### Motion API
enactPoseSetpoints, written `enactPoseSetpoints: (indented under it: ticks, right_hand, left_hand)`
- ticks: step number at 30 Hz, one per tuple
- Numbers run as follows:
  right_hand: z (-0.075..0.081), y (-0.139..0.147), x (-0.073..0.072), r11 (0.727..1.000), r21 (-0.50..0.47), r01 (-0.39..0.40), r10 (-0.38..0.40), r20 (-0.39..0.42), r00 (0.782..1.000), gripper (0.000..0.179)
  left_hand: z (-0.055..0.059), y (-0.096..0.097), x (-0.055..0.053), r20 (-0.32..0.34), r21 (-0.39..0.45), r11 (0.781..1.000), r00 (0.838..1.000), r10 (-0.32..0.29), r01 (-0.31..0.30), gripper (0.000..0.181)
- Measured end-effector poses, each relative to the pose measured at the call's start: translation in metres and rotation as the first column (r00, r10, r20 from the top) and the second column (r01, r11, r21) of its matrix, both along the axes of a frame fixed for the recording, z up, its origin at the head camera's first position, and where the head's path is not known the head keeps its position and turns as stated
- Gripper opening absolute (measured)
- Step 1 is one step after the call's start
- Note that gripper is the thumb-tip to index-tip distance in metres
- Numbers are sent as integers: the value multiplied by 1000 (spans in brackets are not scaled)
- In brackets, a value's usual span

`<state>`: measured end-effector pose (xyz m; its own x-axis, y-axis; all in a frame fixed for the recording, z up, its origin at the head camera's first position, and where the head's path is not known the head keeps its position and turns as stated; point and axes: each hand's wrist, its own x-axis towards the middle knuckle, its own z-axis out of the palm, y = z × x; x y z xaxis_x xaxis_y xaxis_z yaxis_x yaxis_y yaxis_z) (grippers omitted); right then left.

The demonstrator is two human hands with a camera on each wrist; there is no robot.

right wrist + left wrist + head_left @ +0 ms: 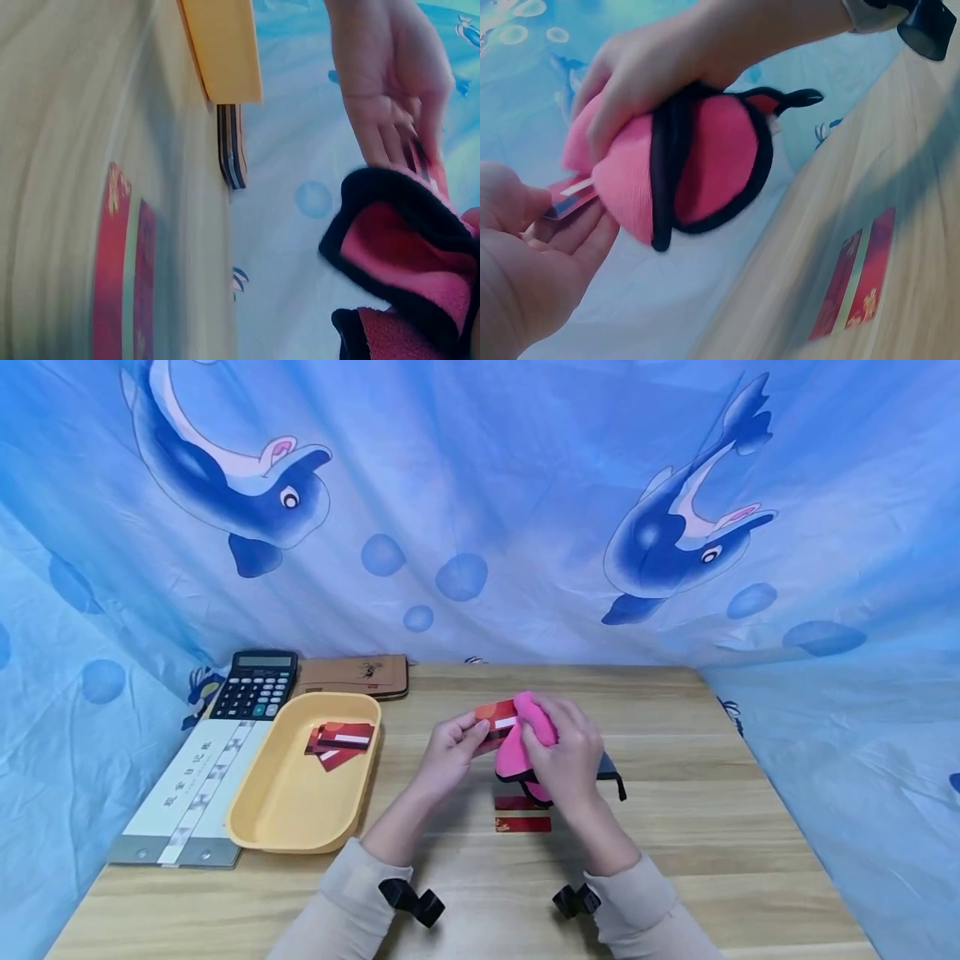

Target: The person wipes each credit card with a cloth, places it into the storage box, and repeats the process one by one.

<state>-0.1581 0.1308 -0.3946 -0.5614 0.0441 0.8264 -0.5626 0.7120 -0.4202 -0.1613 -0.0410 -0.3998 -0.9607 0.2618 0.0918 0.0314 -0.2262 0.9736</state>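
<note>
Between the thumb and fingers of my left hand [452,745] is a red card [496,717] with a white strip and a dark stripe. My right hand [566,752] grips a bunched pink cloth [514,755] with black edging and a black loop, its folds over the card's right end. In the left wrist view the cloth [626,184] covers part of the card [574,196]. Below the hands, two narrow red pieces [522,824] lie side by side on the table. The right wrist view shows the cloth's open fold [397,240] near the left hand [390,82].
To the left, a yellow tray [300,814] holds several red cards [347,737]. Beside it lie a white binder [197,777] and a black calculator [255,685], with a brown wallet [352,675] behind. A blue dolphin curtain [480,510] hangs at the wooden table's [712,860] back.
</note>
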Motion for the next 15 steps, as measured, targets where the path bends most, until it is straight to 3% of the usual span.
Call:
enactPoseSetpoints:
  ticks: [7,15]
  right_hand:
    - [1,-24,10,991,12,-135,136,-16,991,31]
    - [2,-16,8,994,-17,-105,105,-19,994,32]
  left_hand:
    - [0,6,4,-10,35,999,1000,-15,15,46]
    - [-2,1,3,-17,8,1000,1000,-5,5,36]
